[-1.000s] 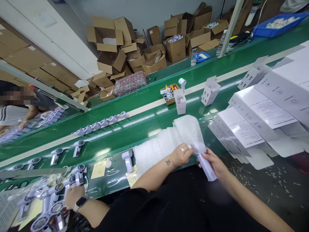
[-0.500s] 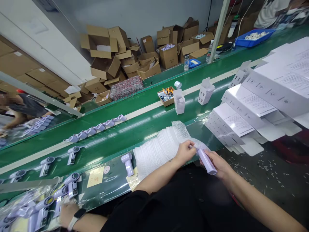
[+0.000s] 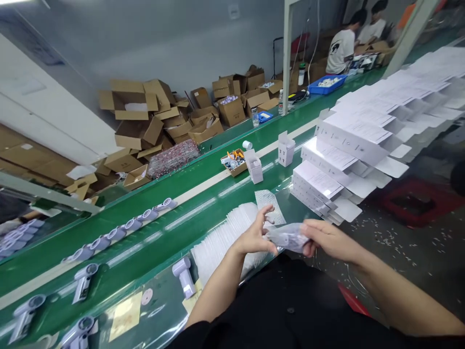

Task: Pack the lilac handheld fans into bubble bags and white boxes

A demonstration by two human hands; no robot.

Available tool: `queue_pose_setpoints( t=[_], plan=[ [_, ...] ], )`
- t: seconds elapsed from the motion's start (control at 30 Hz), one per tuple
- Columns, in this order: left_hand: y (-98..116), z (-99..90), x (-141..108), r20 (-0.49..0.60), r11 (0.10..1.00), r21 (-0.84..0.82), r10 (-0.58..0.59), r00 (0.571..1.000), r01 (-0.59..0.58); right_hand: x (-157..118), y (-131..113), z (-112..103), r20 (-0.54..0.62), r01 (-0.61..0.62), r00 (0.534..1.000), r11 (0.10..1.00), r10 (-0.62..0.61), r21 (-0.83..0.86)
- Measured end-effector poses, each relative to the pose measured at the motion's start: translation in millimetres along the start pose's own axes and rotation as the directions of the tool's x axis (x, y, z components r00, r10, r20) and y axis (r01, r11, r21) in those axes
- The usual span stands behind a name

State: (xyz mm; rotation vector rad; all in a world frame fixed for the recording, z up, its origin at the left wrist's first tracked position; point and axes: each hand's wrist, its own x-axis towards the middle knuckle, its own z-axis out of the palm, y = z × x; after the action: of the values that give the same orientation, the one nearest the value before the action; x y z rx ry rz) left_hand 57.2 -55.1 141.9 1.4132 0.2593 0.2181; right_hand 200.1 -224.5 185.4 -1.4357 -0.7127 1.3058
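Observation:
A lilac handheld fan in a clear bubble bag (image 3: 288, 237) hangs in front of my body over the table's near edge. My right hand (image 3: 323, 236) is closed round its right end, thumb on top. My left hand (image 3: 256, 236) is at the other end, fingers spread and curved; whether its thumb touches the bag I cannot tell. Beneath and behind my left hand lies a fanned row of bubble bags (image 3: 223, 240), with one bag (image 3: 269, 206) lying apart at the far end. Another lilac fan (image 3: 184, 277) lies to the left of the row.
White printed boxes (image 3: 323, 179) with open flaps are stacked at right. Two upright white boxes (image 3: 254, 167) (image 3: 286, 149) and a small parts carton (image 3: 234, 162) stand on the green conveyor (image 3: 203, 206). Several fans (image 3: 85, 282) lie at left. Co-workers (image 3: 341, 51) sit at the far right.
The fan has gone into the bubble bag and turned nearly level. My left hand has let go of the bag and spread its fingers. The view has swung right; a co-worker's hand at lower left is gone.

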Motion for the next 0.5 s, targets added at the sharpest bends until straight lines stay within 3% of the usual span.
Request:
queue_pose_setpoints(
  t=[0.1, 0.13, 0.17, 0.2, 0.23, 0.27, 0.3, 0.33, 0.37, 0.43, 0.5],
  plan=[
    [-12.5, 7.2, 5.6, 0.116, 0.994, 0.104, -0.045, 0.992, 0.033, 8.5, 13.1, 16.3, 0.065, 0.100, 0.992, 0.991, -0.107, 0.090],
    [-17.3, 11.1, 5.6, 0.091, 0.993, 0.112, -0.057, 0.994, 0.047, 9.5, 20.2, 15.1, 0.008, 0.120, 0.992, 0.983, -0.123, 0.138],
    [-21.7, 14.1, 4.7, 0.029, 0.992, 0.112, -0.055, 0.998, 0.052, 9.4, 28.4, 10.1, -0.118, 0.149, 0.985, 0.970, -0.128, 0.192],
    [-25.3, 15.7, 3.0, -0.055, 0.993, 0.106, -0.045, 0.997, 0.051, 8.6, 37.2, 1.6, -0.310, 0.202, 0.943, 0.950, -0.123, 0.239],
    [-27.9, 15.6, 1.0, -0.149, 0.995, 0.090, -0.034, 0.988, 0.047, 7.8, 46.1, -9.4, -0.526, 0.279, 0.844, 0.925, -0.107, 0.260],
    [-29.5, 13.8, -1.1, -0.237, 0.997, 0.064, -0.026, 0.971, 0.043, 7.6, 54.6, -21.7, -0.712, 0.358, 0.697, 0.900, -0.082, 0.247],
    [-30.3, 11.0, -2.9, -0.313, 0.999, 0.030, -0.026, 0.950, 0.037, 8.8, 62.1, -34.0, -0.825, 0.411, 0.562, 0.887, -0.062, 0.213],
    [-30.3, 7.4, -4.3, -0.376, 1.000, -0.004, -0.026, 0.926, 0.027, 11.6, 68.1, -44.7, -0.873, 0.424, 0.486, 0.885, -0.043, 0.193],
    [-29.8, 3.8, -5.3, -0.431, 0.999, -0.039, -0.026, 0.902, 0.010, 16.2, 72.5, -52.9, -0.883, 0.415, 0.469, 0.888, -0.024, 0.196],
    [-28.1, -3.1, -6.4, -0.516, 0.993, -0.116, -0.029, 0.856, -0.036, 28.2, 76.9, -59.4, -0.850, 0.385, 0.527, 0.886, 0.017, 0.257],
    [-26.3, -9.9, -7.7, -0.572, 0.978, -0.193, -0.051, 0.819, -0.074, 38.3, 78.3, -53.3, -0.842, 0.417, 0.539, 0.859, 0.031, 0.299]
  ],
)
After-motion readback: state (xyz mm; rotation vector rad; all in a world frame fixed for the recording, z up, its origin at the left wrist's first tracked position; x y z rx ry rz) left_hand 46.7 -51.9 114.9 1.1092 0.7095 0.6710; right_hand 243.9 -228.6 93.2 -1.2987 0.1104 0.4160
